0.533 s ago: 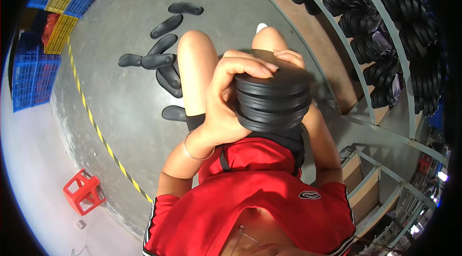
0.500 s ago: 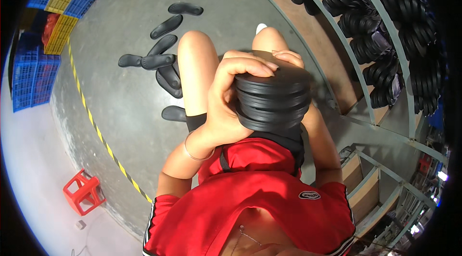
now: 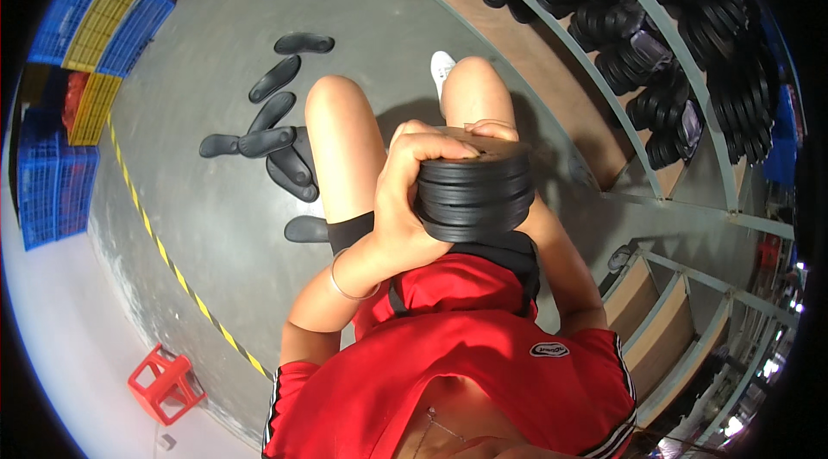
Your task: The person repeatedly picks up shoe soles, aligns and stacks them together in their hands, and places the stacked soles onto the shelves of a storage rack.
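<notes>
A stack of several black shoe soles [image 3: 476,200] is held in front of my lap, between my knees. My left hand [image 3: 401,191] wraps its left side, with the thumb bent over the top and the palm against the edges. On the far right side my right hand [image 3: 495,128] grips the same stack; only some of its fingers show over the top, and the rest is hidden behind the soles. To the left of my leg, several loose black soles [image 3: 267,141] lie scattered on the floor, some overlapping.
Metal racks [image 3: 634,105] packed with black soles stand at the right. A lower rack [image 3: 655,312] with wooden shelves is nearer. Blue and yellow crates [image 3: 95,19] are piled at far left. A red stool [image 3: 166,383] stands by the wall near yellow-black floor tape [image 3: 172,269].
The soles in the stack sit more evenly, and the stack is a little further left and tilted differently. Both hands still hold it. The whole view has shifted slightly, showing a white shoe more fully.
</notes>
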`<move>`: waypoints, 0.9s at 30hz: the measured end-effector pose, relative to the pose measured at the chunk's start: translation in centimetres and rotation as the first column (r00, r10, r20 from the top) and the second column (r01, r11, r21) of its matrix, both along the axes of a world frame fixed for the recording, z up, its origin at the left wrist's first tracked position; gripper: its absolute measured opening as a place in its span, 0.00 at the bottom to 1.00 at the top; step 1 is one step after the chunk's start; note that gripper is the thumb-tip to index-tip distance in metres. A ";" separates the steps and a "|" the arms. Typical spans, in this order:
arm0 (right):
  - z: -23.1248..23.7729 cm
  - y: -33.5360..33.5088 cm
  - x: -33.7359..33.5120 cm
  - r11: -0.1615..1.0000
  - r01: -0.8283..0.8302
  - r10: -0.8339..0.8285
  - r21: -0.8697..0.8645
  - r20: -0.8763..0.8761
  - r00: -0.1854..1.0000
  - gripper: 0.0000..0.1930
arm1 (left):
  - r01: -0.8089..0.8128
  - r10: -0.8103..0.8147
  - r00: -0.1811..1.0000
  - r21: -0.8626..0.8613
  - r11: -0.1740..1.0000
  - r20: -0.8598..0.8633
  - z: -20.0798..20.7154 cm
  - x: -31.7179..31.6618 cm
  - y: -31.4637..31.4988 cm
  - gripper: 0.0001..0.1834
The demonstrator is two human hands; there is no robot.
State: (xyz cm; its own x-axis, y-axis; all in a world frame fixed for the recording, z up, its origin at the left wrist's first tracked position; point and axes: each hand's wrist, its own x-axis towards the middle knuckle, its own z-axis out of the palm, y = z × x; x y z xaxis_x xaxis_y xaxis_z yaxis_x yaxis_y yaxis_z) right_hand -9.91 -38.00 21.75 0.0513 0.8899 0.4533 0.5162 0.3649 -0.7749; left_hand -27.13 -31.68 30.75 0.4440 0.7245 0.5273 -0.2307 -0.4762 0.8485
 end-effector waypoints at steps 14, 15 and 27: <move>4.3 -16.4 3.8 0.872 -0.079 -0.347 -0.482 -0.725 0.594 0.41 | 0.321 -0.248 0.937 -0.887 0.333 0.246 1.0 8.3 -2.1 0.20; 4.1 -18.4 4.5 0.853 -0.010 -0.429 -0.522 -0.712 0.556 0.41 | 0.500 -0.358 0.833 -0.851 0.159 0.423 -1.4 8.5 -1.3 0.23; 15.1 -48.0 13.9 0.306 0.908 -0.484 -0.287 -0.868 -0.112 0.27 | 0.375 -0.699 0.636 -0.923 -0.090 0.326 -5.8 14.4 -2.5 0.18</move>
